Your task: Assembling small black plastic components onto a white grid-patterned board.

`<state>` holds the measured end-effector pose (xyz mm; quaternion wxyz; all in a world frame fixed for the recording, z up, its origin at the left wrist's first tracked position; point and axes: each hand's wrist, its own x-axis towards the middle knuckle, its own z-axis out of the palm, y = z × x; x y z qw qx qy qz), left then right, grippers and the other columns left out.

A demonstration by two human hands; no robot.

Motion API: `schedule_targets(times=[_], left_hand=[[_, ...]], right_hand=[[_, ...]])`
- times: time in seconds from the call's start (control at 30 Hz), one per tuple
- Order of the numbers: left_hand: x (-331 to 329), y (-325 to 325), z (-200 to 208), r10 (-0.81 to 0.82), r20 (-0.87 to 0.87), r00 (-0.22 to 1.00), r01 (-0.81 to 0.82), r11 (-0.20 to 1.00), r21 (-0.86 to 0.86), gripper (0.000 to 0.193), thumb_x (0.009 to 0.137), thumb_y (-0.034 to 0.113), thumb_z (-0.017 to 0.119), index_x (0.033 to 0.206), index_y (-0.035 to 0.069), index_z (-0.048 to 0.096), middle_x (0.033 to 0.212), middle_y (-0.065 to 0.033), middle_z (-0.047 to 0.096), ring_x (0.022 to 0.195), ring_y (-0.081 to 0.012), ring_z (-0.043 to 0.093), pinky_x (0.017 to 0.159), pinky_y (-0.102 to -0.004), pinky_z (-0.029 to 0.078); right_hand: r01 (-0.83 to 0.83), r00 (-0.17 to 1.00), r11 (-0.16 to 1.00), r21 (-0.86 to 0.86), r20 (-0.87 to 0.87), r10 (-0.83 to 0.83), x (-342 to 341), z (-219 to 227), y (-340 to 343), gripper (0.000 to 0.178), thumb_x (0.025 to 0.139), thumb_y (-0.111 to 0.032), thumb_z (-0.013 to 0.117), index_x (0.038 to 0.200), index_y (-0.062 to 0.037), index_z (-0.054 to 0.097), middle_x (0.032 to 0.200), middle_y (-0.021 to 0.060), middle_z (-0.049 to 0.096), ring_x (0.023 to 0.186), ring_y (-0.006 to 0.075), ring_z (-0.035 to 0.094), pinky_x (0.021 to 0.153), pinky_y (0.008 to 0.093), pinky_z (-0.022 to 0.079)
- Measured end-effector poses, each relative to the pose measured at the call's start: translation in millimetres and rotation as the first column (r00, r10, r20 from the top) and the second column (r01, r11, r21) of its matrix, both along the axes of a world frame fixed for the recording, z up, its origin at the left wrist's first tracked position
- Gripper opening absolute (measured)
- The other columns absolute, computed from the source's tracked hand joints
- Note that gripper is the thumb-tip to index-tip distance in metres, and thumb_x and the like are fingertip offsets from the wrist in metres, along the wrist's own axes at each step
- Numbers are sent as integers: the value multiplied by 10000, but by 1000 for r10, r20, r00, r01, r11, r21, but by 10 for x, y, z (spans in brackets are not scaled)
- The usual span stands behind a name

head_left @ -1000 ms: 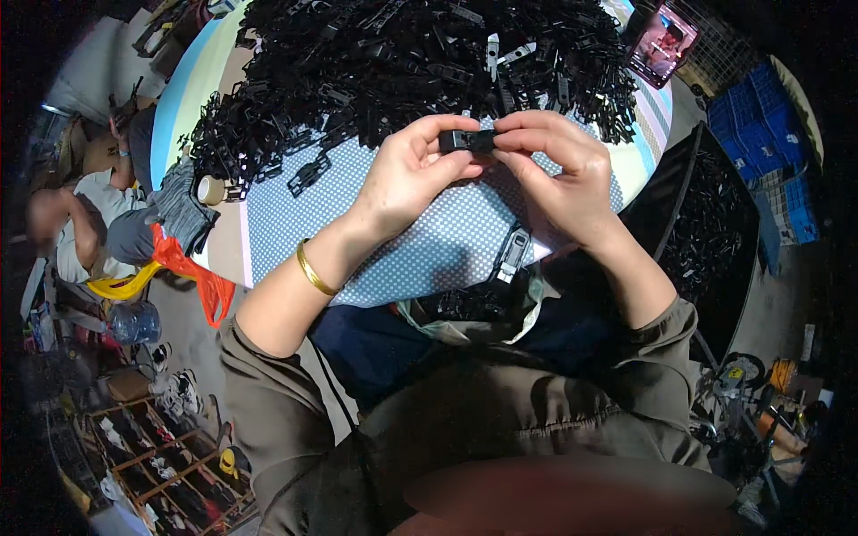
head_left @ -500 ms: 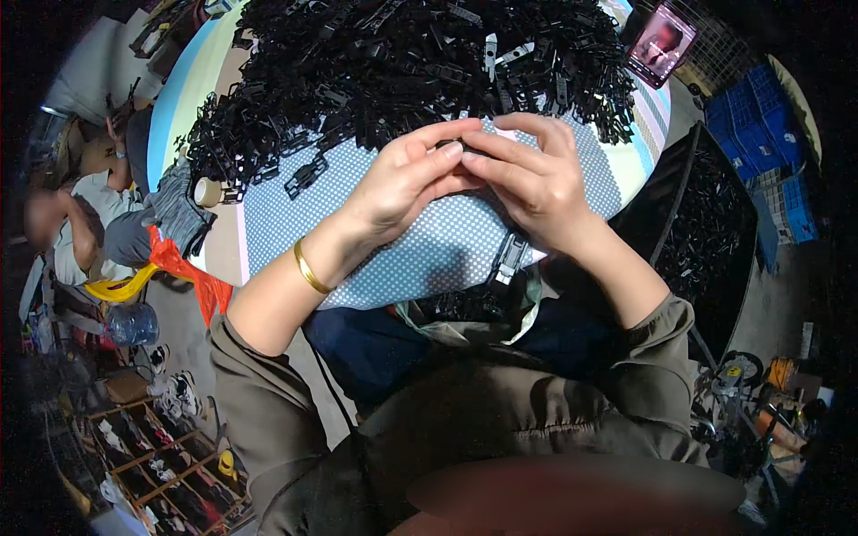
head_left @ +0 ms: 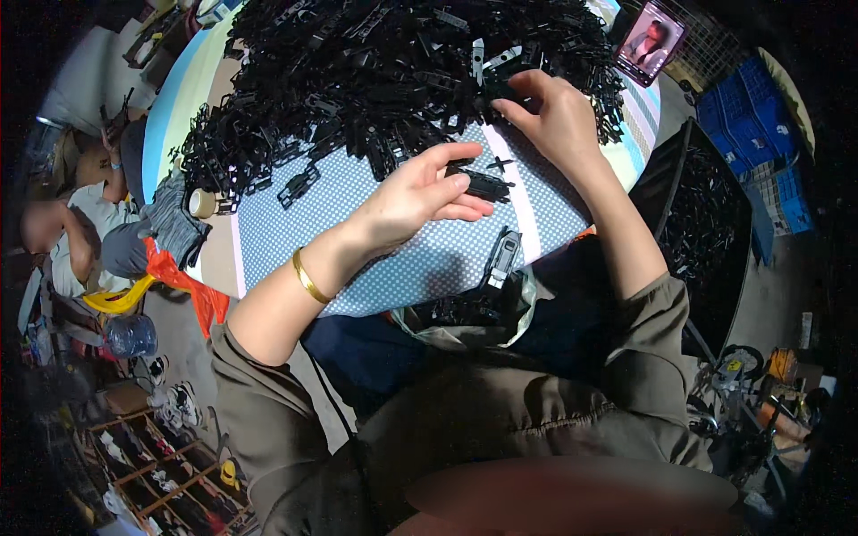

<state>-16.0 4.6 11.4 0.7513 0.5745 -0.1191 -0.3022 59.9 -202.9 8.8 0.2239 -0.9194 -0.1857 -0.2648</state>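
In my left hand (head_left: 416, 196), a small black plastic part (head_left: 487, 186) is held between thumb and fingers, its slotted end sticking out to the right. My right hand (head_left: 561, 123) is over the near right side of a big heap of black plastic parts (head_left: 357, 71), thumb and forefinger apart at the dark pieces. Whether its fingertips touch one is unclear. Two pale grey pieces (head_left: 490, 61) lie on the heap just beyond my right fingertips. A black and silver assembled part (head_left: 504, 257) lies at the near edge of the table.
A dotted blue-white cloth (head_left: 357, 268) covers the near tabletop. An open bag (head_left: 527, 313) with black parts sits at my lap. A phone (head_left: 651, 43) stands at the far right, a tape roll (head_left: 202, 204) at the left. Blue crates (head_left: 746, 116) stand right; another person (head_left: 89, 214) sits left.
My hands, close together before, have come apart. The right moved away and up to the heap; the left stayed near its place, its black part now showing.
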Motion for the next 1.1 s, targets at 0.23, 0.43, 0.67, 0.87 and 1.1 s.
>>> schedule_targets(times=[0.23,0.43,0.67,0.87,1.1], left_hand=[[5,30,52,177,-19,984,-178,980,-92,407,939,101,382,1304,-50,285,1132,-244,515,1045,-291,563,909,-326,476],[5,26,34,199,-32,980,-201,969,-142,405,931,65,382,1309,-49,290,1198,-215,476,1075,-270,542,951,-337,447],[-6,23,-16,162,56,985,-153,979,-133,409,940,72,361,1323,-49,279,1235,-180,466,1087,-225,529,969,-334,429],[-38,8,-10,170,107,980,-160,983,-93,422,931,58,365,1324,-58,268,1239,-189,459,1103,-226,517,974,-325,419],[-42,15,30,126,88,988,-118,989,-90,450,910,62,445,1313,-66,293,1211,-182,486,1049,-219,555,942,-326,448]], right_hand=[[-282,954,906,316,-6,299,-241,145,66,195,869,-132,544,1004,-10,613,804,97,641,715,134,616,614,253,477],[-362,866,825,434,-171,470,-559,183,208,159,829,-90,599,949,15,600,767,83,638,701,116,618,608,232,486],[-315,880,871,376,-229,417,-589,156,270,140,784,-99,652,821,22,592,710,85,629,626,132,611,562,240,479],[-328,945,938,116,44,325,-666,140,326,165,719,-134,692,770,-15,590,801,116,612,683,239,593,592,304,471],[-371,929,896,243,93,359,-571,84,290,157,693,-119,696,770,-30,593,1127,156,525,1018,318,505,836,377,425]])
